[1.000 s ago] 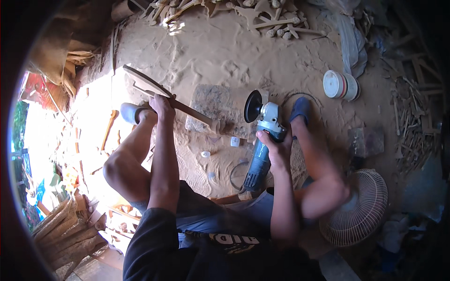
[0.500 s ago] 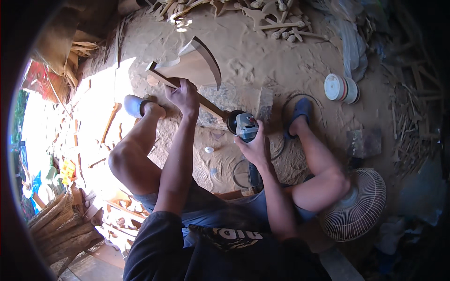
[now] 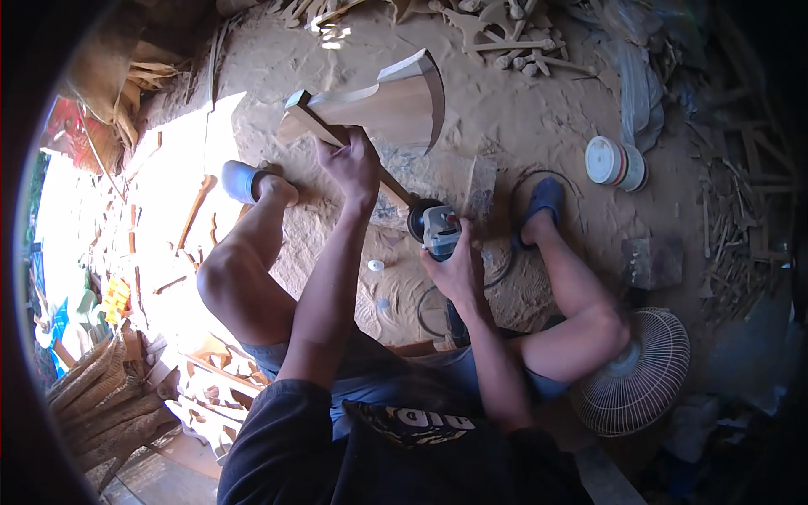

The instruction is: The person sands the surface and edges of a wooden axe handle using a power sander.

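My left hand [image 3: 352,164] is closed round the handle of a wooden axe [image 3: 396,108], just below its broad curved head. The axe is raised, its head up and to the left of the handle's lower end. My right hand [image 3: 457,265] grips an angle grinder [image 3: 441,231] with a grey-blue body. Its round dark disc [image 3: 418,219] meets the lower end of the axe handle, or lies right against it; exact contact is hard to tell. Beneath the handle is a pale flat block [image 3: 459,181] on the sandy ground.
A fan [image 3: 633,370] stands by my right knee. On the right lie a white tub [image 3: 614,162], a square block [image 3: 652,261] and thin wooden pieces [image 3: 730,227]. Cut wood is heaped at the far edge [image 3: 509,42]. A dark cable [image 3: 513,189] curls near my right foot; sacks [image 3: 105,396] lie lower left.
My left hand has shifted up and to the right with the axe, and the axe's head has turned to show more of its flat side. The grinder has barely moved.
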`<state>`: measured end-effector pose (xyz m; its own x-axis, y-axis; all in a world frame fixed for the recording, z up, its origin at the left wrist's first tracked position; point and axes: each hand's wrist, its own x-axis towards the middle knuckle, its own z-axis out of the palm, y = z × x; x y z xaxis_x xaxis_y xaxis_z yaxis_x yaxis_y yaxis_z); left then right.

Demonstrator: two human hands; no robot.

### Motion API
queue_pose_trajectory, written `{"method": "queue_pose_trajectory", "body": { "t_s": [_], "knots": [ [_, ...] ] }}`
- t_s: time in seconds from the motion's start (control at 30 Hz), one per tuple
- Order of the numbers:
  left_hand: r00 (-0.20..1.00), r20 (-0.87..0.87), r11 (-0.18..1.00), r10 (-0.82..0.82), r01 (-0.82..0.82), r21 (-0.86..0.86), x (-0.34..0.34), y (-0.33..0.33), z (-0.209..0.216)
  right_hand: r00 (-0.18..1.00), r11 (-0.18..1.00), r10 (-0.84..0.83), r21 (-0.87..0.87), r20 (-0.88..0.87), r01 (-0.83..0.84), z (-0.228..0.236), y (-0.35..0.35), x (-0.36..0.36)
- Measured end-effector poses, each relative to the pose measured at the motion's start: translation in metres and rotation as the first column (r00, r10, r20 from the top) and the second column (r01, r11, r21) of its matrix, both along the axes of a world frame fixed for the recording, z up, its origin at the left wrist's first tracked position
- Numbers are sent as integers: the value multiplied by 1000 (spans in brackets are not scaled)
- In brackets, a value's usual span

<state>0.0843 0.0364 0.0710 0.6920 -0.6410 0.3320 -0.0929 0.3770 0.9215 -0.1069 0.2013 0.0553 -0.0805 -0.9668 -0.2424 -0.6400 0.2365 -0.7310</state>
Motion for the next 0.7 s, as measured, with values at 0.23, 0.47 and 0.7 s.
{"method": "queue_pose_trajectory", "body": {
  "t_s": [0.23,0.47,0.7],
  "knots": [
    [999,-38,1000,28,-28,-6,3,-6,-1,997,994,-70,-80,30,72,2,1,0],
    [989,-138,998,-56,53,-22,-3,-1,4,995,991,-59,-118,80,68,-15,-6,-5],
    [989,-125,996,-77,72,-44,2,6,14,997,995,-49,-85,53,53,-8,-5,-1]
  ]
}}
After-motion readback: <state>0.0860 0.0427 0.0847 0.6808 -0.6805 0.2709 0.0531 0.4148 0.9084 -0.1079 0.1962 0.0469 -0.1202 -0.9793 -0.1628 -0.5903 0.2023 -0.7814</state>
